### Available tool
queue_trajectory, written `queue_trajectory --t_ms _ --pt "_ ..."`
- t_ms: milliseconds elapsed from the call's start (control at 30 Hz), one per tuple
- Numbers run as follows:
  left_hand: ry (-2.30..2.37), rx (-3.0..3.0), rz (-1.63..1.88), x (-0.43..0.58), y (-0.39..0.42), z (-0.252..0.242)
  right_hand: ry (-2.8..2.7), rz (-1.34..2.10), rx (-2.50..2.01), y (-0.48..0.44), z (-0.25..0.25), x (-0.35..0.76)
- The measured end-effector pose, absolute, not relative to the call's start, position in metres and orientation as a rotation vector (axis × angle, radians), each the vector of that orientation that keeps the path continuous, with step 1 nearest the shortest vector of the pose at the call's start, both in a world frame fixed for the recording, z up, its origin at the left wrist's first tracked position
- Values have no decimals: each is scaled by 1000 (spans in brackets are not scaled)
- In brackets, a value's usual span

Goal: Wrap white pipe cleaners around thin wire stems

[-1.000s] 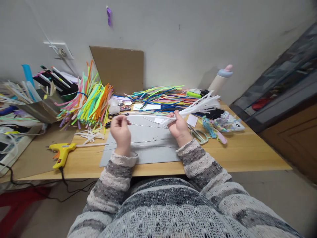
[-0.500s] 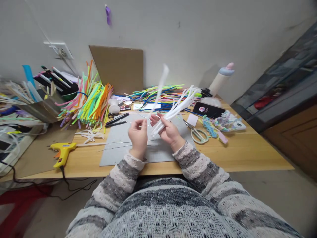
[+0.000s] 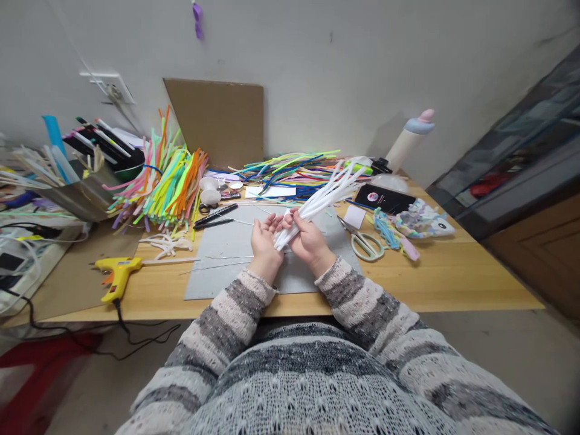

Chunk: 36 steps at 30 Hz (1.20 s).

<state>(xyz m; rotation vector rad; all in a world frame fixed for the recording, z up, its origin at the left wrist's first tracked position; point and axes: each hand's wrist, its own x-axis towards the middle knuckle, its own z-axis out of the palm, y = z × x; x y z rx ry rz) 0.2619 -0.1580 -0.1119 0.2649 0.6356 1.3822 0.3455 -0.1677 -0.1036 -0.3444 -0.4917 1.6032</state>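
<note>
Closest are two sleeves of a grey and white striped sweater, reaching over the edge of the wooden counter [image 3: 453, 272].

The left hand [image 3: 265, 241] is open with the palm up. Its fingers are right beside the low end of a bunch of white fuzzy sticks [image 3: 324, 196]; I cannot tell if they touch it. The right hand [image 3: 309, 238] is closed tight around the low part of that bunch. The sticks point up and away to the right, and their far ends fan out.

Both hands are over a flat grey mat [image 3: 226, 254] on the counter. Thin wires [image 3: 217, 261] lie on the mat left of the hands. A yellow glue gun [image 3: 115, 272] lies off the mat on the left, near some white scraps [image 3: 165, 244]. Scissors [image 3: 362, 241] with pale green handles lie just right of the mat.

Farther back, a black tool [image 3: 215, 217] lies at the mat's far edge. A black phone [image 3: 383, 198] shows a small round pink mark, too small to read. A big heap of bright fuzzy sticks [image 3: 167, 181] sits on the left, and a flatter pile [image 3: 290, 169] lies behind the mat.

At the back, a brown cardboard sheet [image 3: 217, 121] leans on the wall, and a white bottle [image 3: 408, 139] with a pink top stands to the right.
</note>
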Motion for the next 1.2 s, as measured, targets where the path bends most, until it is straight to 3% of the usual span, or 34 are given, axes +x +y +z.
queue_trajectory --t_ms 367,567,800,1200 --pt "662 268 1346 263 -162 -107 -678 1638 -417 -175 -116 329" --pt "981 798 1510 248 -158 -113 -692 1497 -516 -168 -111 347" --pt "961 1259 1218 242 -163 -114 -643 1424 -571 -161 -111 356" --pt "939 1147 1167 241 -163 -112 -501 1486 -531 -158 -112 361"
